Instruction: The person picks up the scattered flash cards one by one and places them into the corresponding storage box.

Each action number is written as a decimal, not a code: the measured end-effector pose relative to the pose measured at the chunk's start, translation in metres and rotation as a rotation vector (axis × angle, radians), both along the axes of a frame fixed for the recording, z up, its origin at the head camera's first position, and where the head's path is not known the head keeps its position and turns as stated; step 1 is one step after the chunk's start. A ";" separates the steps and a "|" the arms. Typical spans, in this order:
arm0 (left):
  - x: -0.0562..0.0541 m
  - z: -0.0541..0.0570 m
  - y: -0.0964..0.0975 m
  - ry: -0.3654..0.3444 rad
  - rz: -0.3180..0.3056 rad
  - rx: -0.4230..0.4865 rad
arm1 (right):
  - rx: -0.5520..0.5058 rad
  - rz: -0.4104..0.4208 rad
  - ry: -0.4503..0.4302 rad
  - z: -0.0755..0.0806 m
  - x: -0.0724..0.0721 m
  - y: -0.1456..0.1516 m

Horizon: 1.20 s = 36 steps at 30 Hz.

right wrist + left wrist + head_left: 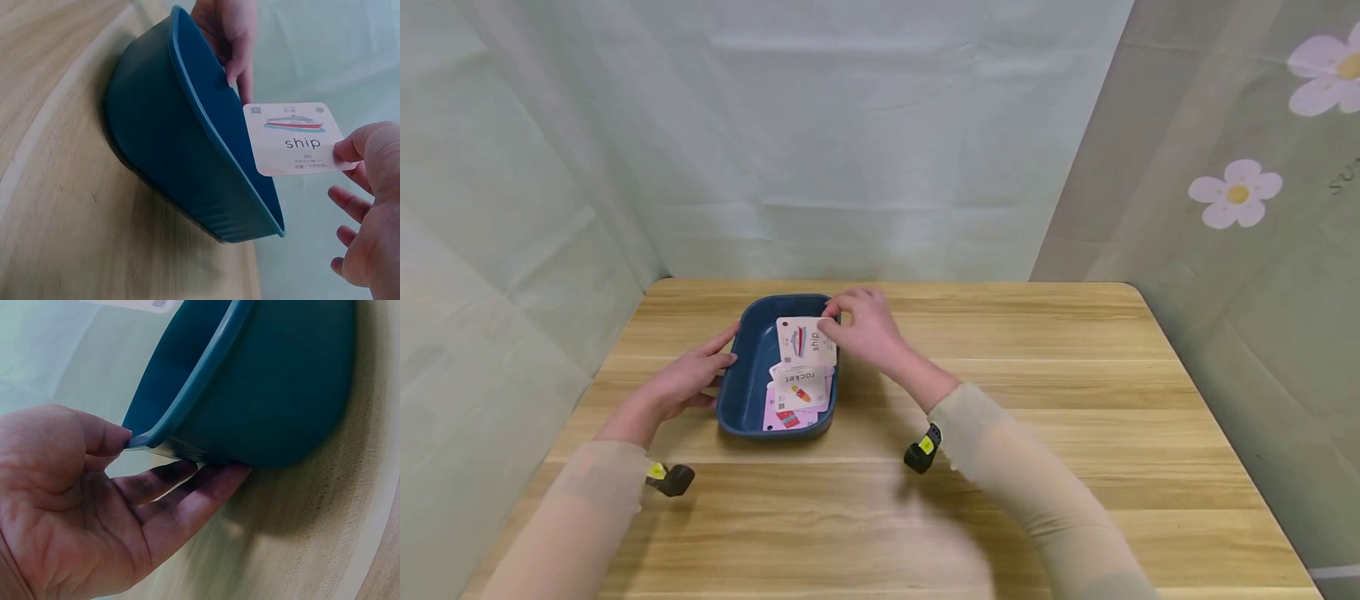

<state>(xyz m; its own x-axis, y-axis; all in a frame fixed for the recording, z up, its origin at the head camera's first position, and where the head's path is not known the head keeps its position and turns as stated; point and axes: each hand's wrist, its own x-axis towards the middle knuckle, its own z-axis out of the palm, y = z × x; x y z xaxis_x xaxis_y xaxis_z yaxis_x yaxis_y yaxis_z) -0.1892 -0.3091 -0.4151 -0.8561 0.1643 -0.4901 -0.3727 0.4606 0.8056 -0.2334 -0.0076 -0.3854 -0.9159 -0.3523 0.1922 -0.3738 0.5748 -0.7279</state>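
A dark blue plastic bin (pixel 748 392) stands on the table with several picture cards along its right side. My left hand (pixel 688 379) holds the bin's left rim, thumb on top and fingers against the outer wall, as the left wrist view shows. Between thumb and forefinger, my right hand (pixel 867 327) pinches a white card (pixel 294 139) printed "ship" by its edge, above the bin's far right part. Its other fingers are loosely bent. Below that card lie a "rocket" card (pixel 801 392) and a pink-edged card (pixel 771 419), partly covered by others.
The wooden table (pixel 1037 400) extends to the right and in front of the bin. Pale cloth (pixel 865 150) hangs behind and at both sides, with flower prints at right. A black device on a strap (pixel 922 450) is worn on the right wrist, another (pixel 672 479) on the left.
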 end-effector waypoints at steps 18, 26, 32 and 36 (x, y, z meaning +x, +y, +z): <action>0.000 0.000 -0.001 -0.005 0.002 0.010 | 0.193 -0.004 0.034 -0.017 -0.002 -0.024; 0.000 0.001 -0.001 -0.001 -0.002 0.001 | 0.235 -0.003 0.035 -0.023 -0.003 -0.026; 0.000 0.001 -0.001 -0.001 -0.002 0.002 | 0.295 0.011 0.020 -0.026 -0.004 -0.027; 0.000 0.002 0.000 0.000 0.002 0.001 | 0.305 0.024 0.015 -0.027 -0.005 -0.026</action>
<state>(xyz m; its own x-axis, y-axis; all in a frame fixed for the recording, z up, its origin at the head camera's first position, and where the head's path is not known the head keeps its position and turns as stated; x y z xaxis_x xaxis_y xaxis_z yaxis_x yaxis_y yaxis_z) -0.1888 -0.3087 -0.4134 -0.8565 0.1628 -0.4898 -0.3737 0.4591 0.8060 -0.2385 -0.0334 -0.4123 -0.9047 -0.4169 0.0874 -0.3989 0.7570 -0.5176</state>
